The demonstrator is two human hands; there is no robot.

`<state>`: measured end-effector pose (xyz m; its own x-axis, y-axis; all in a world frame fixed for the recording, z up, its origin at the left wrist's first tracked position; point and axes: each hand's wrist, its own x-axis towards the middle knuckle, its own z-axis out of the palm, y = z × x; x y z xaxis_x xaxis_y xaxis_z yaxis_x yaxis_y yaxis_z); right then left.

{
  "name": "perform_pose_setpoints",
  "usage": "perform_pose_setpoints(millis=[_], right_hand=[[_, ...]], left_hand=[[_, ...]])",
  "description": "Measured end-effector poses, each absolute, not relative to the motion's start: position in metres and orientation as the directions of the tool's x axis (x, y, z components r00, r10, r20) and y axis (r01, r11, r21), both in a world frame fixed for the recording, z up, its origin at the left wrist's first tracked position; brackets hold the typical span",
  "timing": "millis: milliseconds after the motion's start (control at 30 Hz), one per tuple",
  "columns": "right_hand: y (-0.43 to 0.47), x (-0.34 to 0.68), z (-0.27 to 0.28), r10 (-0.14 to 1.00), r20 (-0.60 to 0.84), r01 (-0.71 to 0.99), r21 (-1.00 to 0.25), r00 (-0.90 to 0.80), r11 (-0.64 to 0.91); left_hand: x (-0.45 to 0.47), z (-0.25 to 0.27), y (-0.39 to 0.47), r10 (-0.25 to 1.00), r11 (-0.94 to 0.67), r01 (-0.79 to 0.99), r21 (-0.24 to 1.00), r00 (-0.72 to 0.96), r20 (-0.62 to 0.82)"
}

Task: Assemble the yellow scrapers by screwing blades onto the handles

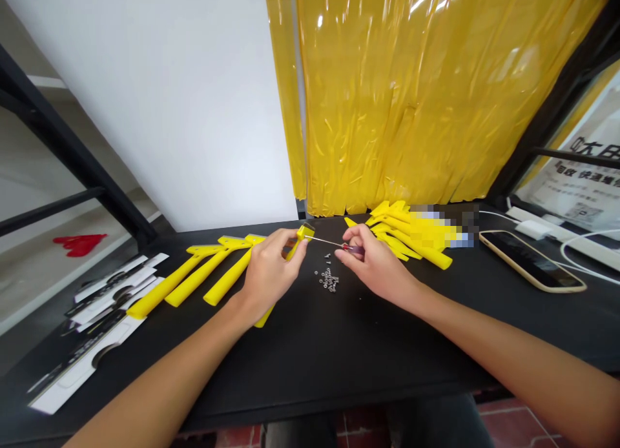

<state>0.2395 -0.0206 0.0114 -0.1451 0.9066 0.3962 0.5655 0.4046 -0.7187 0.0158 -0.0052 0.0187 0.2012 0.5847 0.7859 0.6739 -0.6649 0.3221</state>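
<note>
Presently the left hand [272, 264] pinches a yellow tool [302, 233], long axis roughly one-to-seven o'clock; the right hand [374, 259] pinches a screwdriver [357, 249], aimed toward it at nine o'clock, contact too small to confirm.

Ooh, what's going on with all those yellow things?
A person's left hand grips a yellow tool, and the right hand holds a screwdriver with its tip at the tool's head. Small metal parts lie on the black table between the hands. More yellow pieces lie to the left and right.
</note>
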Motion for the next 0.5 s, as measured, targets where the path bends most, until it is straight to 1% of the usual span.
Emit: perform_pose_setpoints(millis=[67, 200, 300, 367, 433, 500], right_hand=[[-0.0206, 0.2393, 0.0110, 0.898, 0.415, 0.553, -0.718, -0.147, 0.423], [-0.0192, 0.2415, 0.0147, 0.874, 0.410, 0.559, -0.675, -0.259, 0.482], [-0.0179, 0.2423, 0.0159, 0.869, 0.395, 0.530, -0.689, -0.297, 0.494], [-0.0173, 0.2420, 0.0147, 0.883, 0.385, 0.505, -0.724, -0.268, 0.469], [-0.0169, 0.2414, 0.0127, 0.909, 0.364, 0.486, -0.768, -0.204, 0.417], [-0.0167, 0.2411, 0.0108, 0.915, 0.371, 0.482, -0.779, -0.162, 0.401]], left_hand=[[0.0156, 0.0197, -0.0053, 0.582, -0.671, 0.665, 0.328, 0.199, 0.788], [0.0155, 0.0207, -0.0054, 0.588, -0.670, 0.662, 0.337, 0.196, 0.785], [0.0155, 0.0201, -0.0052, 0.579, -0.668, 0.671, 0.322, 0.198, 0.791], [0.0150, 0.0195, -0.0048, 0.570, -0.668, 0.680, 0.303, 0.206, 0.795], [0.0141, 0.0191, -0.0040, 0.560, -0.669, 0.687, 0.282, 0.217, 0.800], [0.0125, 0.0189, -0.0029, 0.526, -0.678, 0.695, 0.240, 0.231, 0.819]])
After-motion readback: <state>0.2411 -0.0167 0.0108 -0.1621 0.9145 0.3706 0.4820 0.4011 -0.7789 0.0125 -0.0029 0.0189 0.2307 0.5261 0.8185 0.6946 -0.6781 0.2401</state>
